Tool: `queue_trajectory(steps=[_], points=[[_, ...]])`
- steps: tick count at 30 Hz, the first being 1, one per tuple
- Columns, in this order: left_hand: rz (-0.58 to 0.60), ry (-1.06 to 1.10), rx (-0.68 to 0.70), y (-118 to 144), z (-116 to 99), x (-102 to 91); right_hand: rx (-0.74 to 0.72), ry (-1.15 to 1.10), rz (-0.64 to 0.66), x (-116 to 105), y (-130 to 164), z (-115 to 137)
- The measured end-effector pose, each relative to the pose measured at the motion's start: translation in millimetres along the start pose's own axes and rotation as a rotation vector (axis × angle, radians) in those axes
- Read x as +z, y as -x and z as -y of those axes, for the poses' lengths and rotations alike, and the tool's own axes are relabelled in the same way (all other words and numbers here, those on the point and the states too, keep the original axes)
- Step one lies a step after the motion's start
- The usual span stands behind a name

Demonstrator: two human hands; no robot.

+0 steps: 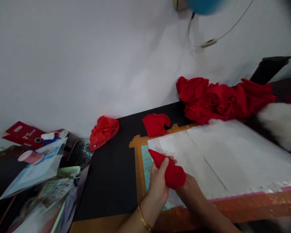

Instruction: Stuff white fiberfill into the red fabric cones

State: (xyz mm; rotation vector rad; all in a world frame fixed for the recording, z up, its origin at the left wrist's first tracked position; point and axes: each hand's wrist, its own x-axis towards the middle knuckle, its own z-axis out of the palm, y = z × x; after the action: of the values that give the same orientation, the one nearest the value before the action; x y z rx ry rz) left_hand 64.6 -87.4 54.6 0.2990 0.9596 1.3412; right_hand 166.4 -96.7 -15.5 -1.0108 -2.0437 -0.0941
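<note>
A red cone-shaped fabric piece (169,171) is held above the near left part of the white sheet, its tip pointing up and left. My left hand (158,179) is closed around its narrower half, thumb on top, fingertips showing on the far side. My right hand (190,189) is at the rounded, wide end and touches it. The fingers of that hand are hidden by the red fabric, so I cannot see whether they grip it or are inside. Beyond the hands, a small pile of red fabric pieces (156,124) lies by the taped edge.
The white sheet (242,155) is bordered by brown tape (138,165) on a black table (109,168). A large red fabric heap (220,98) lies at the back, white fluffy fibre (281,124) at right. Left are a red plastic bag (104,131) and a cluttered green bin (74,170).
</note>
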Motion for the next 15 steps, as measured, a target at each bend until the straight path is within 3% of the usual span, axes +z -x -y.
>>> queue_trajectory(steps=[3, 7, 11, 15], points=[[-0.044, 0.038, 0.009, -3.9, -5.2, 0.8, -0.044, -0.056, -0.025, -14.4, -0.2, 1.5], [-0.079, 0.08, -0.014, -6.8, -10.4, 0.0, 0.015, -0.073, 0.049, -25.5, 8.5, 1.8], [0.031, -0.01, -0.041, -0.1, -1.2, -1.0, 0.068, -0.12, 0.037, -11.8, 20.8, -1.9], [0.062, -0.087, -0.065, 9.1, 12.9, -0.8, 0.145, -0.092, 0.016, 3.4, 20.7, -4.9]])
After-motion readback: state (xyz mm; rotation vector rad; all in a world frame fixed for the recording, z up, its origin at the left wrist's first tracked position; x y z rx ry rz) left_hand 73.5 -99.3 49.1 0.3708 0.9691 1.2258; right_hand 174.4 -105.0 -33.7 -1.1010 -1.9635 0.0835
